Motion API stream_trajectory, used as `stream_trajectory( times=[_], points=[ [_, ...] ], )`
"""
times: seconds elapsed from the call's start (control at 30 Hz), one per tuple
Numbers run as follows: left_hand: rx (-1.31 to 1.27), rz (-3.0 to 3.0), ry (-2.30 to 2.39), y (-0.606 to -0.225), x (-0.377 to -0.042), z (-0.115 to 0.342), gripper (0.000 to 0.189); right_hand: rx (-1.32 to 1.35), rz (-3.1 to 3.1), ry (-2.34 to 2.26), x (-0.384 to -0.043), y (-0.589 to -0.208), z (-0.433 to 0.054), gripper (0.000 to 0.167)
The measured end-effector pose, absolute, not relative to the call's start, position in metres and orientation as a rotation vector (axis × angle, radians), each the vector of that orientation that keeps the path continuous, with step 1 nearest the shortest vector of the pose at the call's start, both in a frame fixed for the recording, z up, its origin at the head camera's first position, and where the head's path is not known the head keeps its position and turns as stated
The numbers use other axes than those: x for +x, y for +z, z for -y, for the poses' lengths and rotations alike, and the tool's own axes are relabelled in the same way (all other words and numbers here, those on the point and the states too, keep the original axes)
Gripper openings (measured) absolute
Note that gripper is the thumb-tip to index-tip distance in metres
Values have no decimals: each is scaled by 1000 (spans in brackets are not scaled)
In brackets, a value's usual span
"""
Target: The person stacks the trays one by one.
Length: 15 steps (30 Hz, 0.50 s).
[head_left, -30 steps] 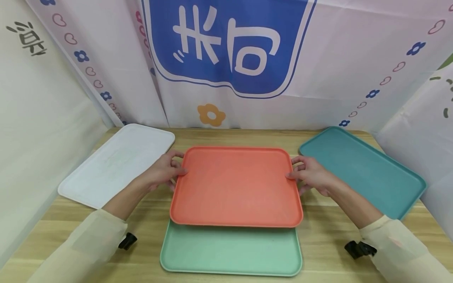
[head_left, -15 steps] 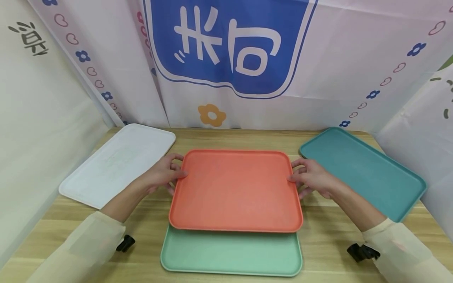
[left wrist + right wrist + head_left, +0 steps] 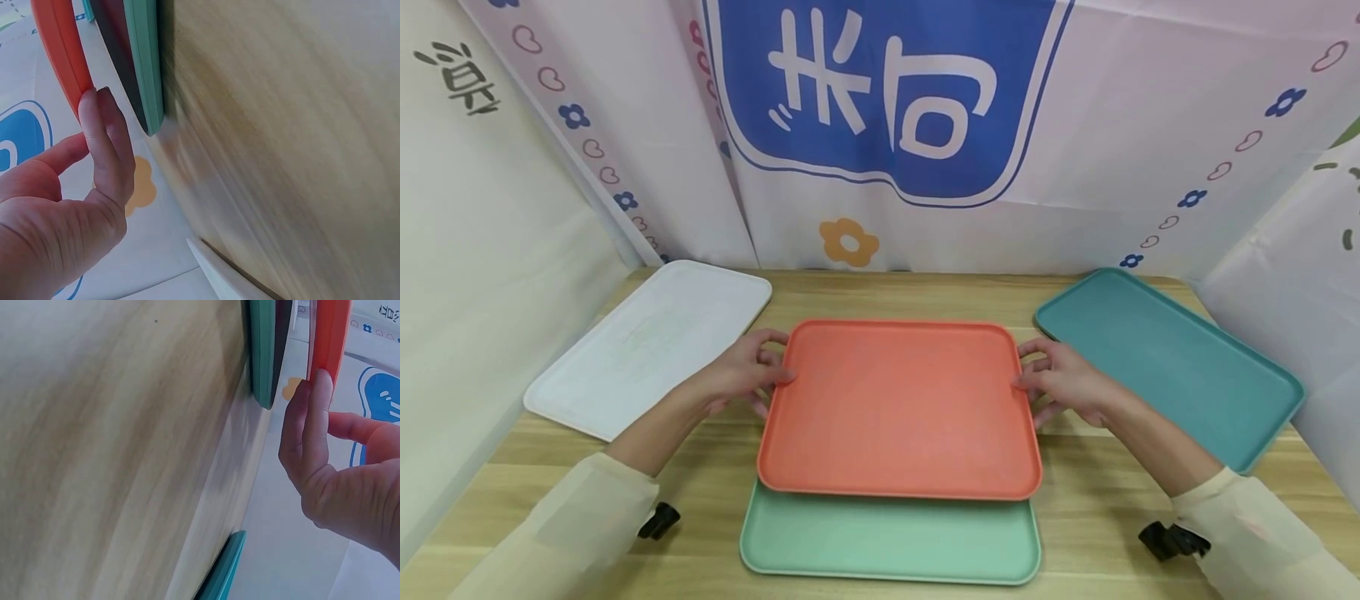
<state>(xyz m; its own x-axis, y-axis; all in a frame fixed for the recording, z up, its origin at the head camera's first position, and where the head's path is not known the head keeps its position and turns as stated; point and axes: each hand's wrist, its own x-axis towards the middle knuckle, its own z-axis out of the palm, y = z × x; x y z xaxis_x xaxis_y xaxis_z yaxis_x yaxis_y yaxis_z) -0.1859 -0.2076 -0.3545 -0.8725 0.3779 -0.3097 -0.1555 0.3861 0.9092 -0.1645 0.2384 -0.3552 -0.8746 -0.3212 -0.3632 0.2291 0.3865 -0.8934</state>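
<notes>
An orange-red rectangular tray (image 3: 898, 408) is held level by both hands at its short sides, in the middle of the head view. My left hand (image 3: 747, 371) pinches its left rim, thumb on top and fingers beneath. The right hand (image 3: 1060, 382) grips the opposite rim the same way. Below lies a mint-green tray (image 3: 891, 542) on the table, its far part hidden by the orange-red one. Both wrist views show a gap between the raised orange-red tray (image 3: 62, 50) and the green tray's edge (image 3: 145, 69).
A white tray (image 3: 651, 350) lies slanted at the left of the wooden table (image 3: 895, 287). A teal tray (image 3: 1172, 367) lies slanted at the right. Behind hangs a printed white cloth (image 3: 1120, 150), with pale cloth at both sides.
The orange-red tray has come slightly nearer and lower in the head view, covering more of the mint-green tray. Both hands have moved along with it, keeping their grip.
</notes>
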Motion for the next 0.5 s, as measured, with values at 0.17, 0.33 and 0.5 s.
stream_trajectory(
  times=[0.17, 0.33, 0.5],
  points=[
    [199, -2154, 1507, -355, -184, 210, 72, -67, -2159, -1513, -162, -355, -237, 62],
    [197, -2131, 1513, -356, -184, 213, 72, -75, -2150, -1527, -161, -357, -237, 65],
    [203, -2113, 1512, -358, -183, 215, 73, -98, -2140, -1532, -161, -360, -238, 64]
  ],
)
